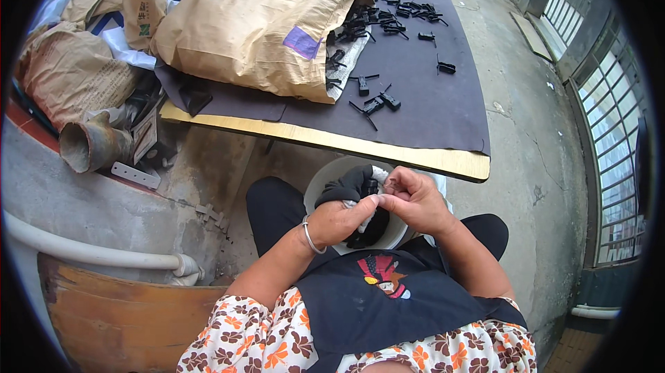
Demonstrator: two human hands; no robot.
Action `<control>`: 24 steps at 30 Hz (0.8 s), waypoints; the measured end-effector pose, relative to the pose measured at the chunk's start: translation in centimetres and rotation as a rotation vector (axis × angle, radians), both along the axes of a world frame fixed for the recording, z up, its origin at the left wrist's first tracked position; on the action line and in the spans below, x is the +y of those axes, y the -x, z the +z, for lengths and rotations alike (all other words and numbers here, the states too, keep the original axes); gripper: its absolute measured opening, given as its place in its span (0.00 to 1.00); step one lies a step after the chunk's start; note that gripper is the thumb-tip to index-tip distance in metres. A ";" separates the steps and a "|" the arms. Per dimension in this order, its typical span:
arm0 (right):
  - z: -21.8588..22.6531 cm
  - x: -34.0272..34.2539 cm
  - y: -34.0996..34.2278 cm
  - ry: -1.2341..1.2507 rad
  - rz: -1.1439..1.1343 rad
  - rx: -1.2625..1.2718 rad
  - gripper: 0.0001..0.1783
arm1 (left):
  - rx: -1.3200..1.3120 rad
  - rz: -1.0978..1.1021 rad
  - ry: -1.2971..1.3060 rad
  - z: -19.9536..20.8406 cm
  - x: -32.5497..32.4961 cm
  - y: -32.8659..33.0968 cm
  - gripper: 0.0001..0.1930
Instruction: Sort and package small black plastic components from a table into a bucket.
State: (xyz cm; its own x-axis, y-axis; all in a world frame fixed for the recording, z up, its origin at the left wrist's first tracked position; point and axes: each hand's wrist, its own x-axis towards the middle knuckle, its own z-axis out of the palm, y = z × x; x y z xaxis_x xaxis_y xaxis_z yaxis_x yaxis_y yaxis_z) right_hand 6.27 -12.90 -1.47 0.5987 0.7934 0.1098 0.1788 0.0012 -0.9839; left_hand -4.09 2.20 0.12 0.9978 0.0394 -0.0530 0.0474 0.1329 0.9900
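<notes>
Both hands meet over a white bucket between my knees. My left hand, with a silver bangle at the wrist, is closed, its thumb reaching to the right. My right hand is closed too, fingers curled and thumb tip against the left thumb. What they pinch is too small or hidden to name. Just behind them is a small black part, partly covered by the fingers. A dark bundled cloth with white material beside it lies at the bucket's mouth, and more black things show inside.
A dark-covered table stands ahead, its pale wooden edge close to my hands. On it a large brown paper sack spills black plastic parts with thin prongs. Crumpled sacks and a pipe piece are at left; barred windows at right.
</notes>
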 end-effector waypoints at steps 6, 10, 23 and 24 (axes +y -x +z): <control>0.1 0.1 0.2 0.084 -0.019 0.001 0.12 | 0.031 0.003 -0.108 -0.9 0.2 0.0 0.15; 0.5 0.1 0.3 0.106 -0.034 -0.010 0.12 | 0.027 -0.043 -0.109 -0.9 0.2 -0.1 0.15; 0.6 0.1 0.5 0.110 0.056 -0.196 0.13 | 0.015 0.147 -0.122 -1.4 0.0 0.0 0.11; 0.6 0.2 0.6 0.079 0.061 -0.214 0.13 | 0.015 0.146 -0.122 -1.2 -0.1 0.0 0.11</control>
State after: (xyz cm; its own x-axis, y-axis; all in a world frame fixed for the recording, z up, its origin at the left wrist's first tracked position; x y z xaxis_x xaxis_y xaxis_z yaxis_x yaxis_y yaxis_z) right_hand 5.71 -12.72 -0.90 0.5190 0.8386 0.1653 0.3853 -0.0569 -0.9210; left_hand -4.07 2.09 -1.11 0.9802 0.1906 -0.0536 0.0510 0.0185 0.9985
